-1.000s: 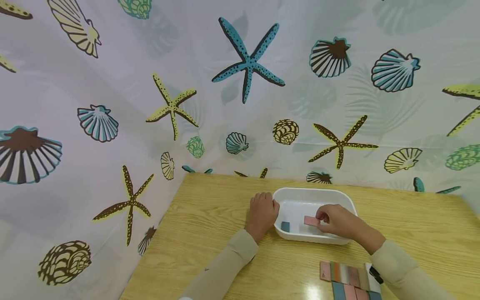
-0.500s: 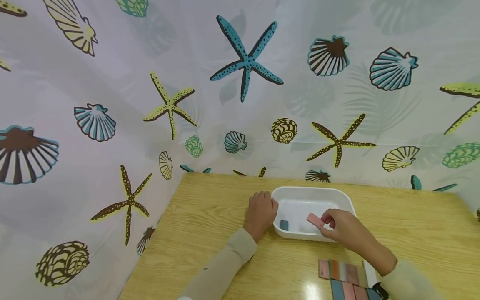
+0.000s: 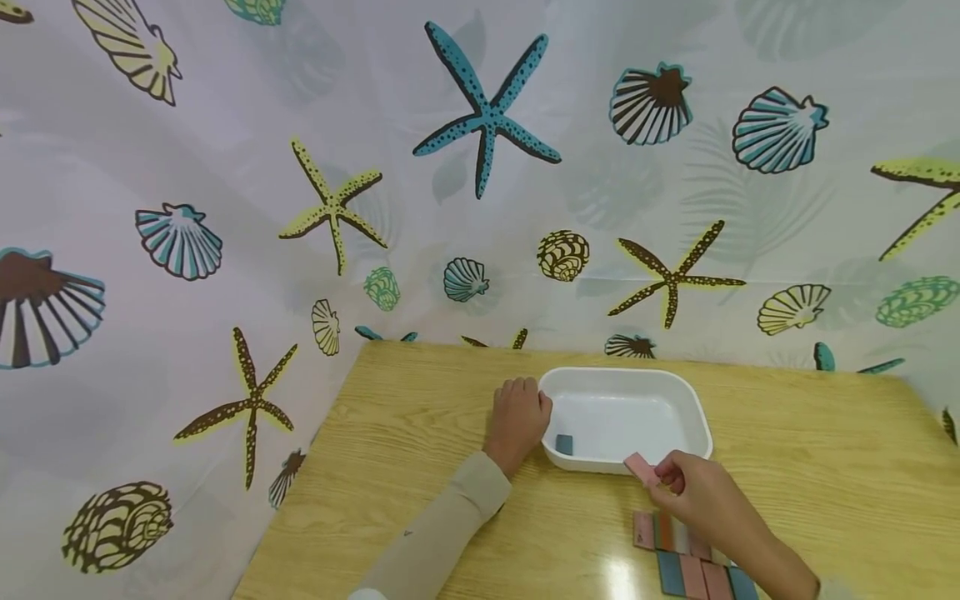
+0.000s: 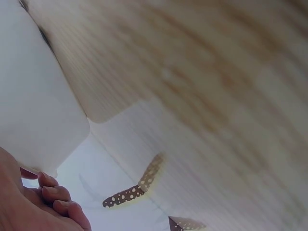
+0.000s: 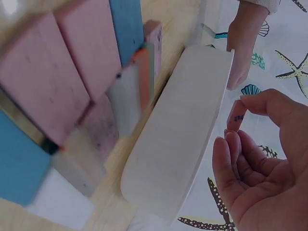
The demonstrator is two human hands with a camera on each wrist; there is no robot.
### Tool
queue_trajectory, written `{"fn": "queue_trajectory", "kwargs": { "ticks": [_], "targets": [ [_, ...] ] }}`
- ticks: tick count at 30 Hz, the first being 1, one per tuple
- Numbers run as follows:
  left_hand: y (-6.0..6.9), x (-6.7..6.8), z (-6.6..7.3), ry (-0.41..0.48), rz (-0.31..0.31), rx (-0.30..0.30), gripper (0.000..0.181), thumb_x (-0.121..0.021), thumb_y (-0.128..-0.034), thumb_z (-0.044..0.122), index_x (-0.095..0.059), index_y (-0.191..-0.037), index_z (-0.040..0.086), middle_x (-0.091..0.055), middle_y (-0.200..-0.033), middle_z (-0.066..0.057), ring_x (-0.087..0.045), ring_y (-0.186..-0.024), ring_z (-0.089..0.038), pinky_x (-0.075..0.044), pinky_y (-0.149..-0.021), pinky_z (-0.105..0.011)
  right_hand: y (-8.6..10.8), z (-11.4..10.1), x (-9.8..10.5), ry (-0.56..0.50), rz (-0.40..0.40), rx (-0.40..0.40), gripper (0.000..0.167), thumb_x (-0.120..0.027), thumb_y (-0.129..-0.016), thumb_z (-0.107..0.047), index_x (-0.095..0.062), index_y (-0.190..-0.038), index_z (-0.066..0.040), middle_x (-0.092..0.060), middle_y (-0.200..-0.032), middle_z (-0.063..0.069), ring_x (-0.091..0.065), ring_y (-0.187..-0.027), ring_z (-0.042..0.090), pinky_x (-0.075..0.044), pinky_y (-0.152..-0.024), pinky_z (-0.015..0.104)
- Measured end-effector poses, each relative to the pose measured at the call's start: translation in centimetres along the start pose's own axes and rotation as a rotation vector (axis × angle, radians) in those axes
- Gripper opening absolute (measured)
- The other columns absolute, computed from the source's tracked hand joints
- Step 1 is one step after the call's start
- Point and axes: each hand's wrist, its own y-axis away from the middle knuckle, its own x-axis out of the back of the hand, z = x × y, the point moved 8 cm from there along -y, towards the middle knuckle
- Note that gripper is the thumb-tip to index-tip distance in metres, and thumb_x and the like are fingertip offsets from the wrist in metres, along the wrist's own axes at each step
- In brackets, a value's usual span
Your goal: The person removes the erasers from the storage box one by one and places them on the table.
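Observation:
My right hand [image 3: 701, 492] pinches a small pink rectangular tile [image 3: 639, 468] between thumb and fingers, over the near rim of a white plastic basin [image 3: 615, 421]. Dark marks show on the held tile [image 5: 236, 117] in the right wrist view. At the basin's left end my left hand [image 3: 519, 423] grips the rim, its fingers [image 4: 57, 193] curled there in the left wrist view. One blue-grey tile [image 3: 564, 444] lies on the basin floor at the left. Below my right hand, rows of pink, blue and striped tiles [image 3: 694, 575] lie side by side on the table, partly covered by the hand.
The wood-grain table [image 3: 420, 433] reaches back to a white curtain [image 3: 420, 233] printed with starfish and shells. That curtain also closes off the left side. The tile rows stand a short way in front of the basin's near right side.
My right hand has lifted the pink tile from inside the basin and brought it toward me over the near rim. The left hand has stayed on the basin's rim.

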Motion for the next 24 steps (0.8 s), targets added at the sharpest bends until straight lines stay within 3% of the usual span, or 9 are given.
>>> {"fn": "queue_trajectory", "kwargs": {
  "ticks": [4,10,18,24],
  "targets": [
    [-0.1,0.0,0.0,0.002,-0.010,0.005,0.025,-0.039,-0.0954,0.028,-0.054,-0.086,0.011,-0.050,-0.079,-0.001,-0.046,-0.077,-0.018,-0.037,-0.071,-0.033,1.4,0.1,-0.5,-0.005,-0.005,-0.045,0.015,-0.070,-0.080,-0.023,-0.063,-0.082,-0.010,-0.057,-0.071,-0.005,-0.051,-0.065,0.008,-0.044,-0.057,0.024],
    [-0.1,0.0,-0.1,-0.007,-0.050,0.020,0.028,-0.037,-0.0962,0.030,-0.056,-0.093,0.010,-0.054,-0.087,-0.002,-0.047,-0.083,-0.018,-0.039,-0.076,-0.034,3.5,1.3,-2.3,-0.075,-0.068,-0.181,0.020,-0.072,-0.079,-0.023,-0.062,-0.084,-0.006,-0.058,-0.071,-0.003,-0.053,-0.066,0.010,-0.045,-0.058,0.025],
    [0.1,0.3,0.1,-0.001,-0.030,0.012,0.026,-0.040,-0.0955,0.029,-0.057,-0.091,0.009,-0.054,-0.085,-0.003,-0.047,-0.082,-0.019,-0.038,-0.075,-0.034,6.1,1.8,-3.8,-0.028,-0.041,-0.221,0.027,-0.075,-0.074,-0.025,-0.059,-0.080,-0.005,-0.055,-0.068,-0.003,-0.051,-0.061,0.009,-0.045,-0.058,0.023],
    [0.0,0.0,0.1,-0.001,-0.039,0.010,0.026,-0.040,-0.0957,0.028,-0.056,-0.091,0.009,-0.053,-0.085,-0.003,-0.047,-0.082,-0.020,-0.038,-0.075,-0.034,7.6,2.7,-4.9,-0.031,-0.062,-0.315,0.030,-0.076,-0.073,-0.029,-0.057,-0.078,-0.007,-0.053,-0.066,-0.003,-0.050,-0.059,0.010,-0.043,-0.054,0.026]
  ]
}}
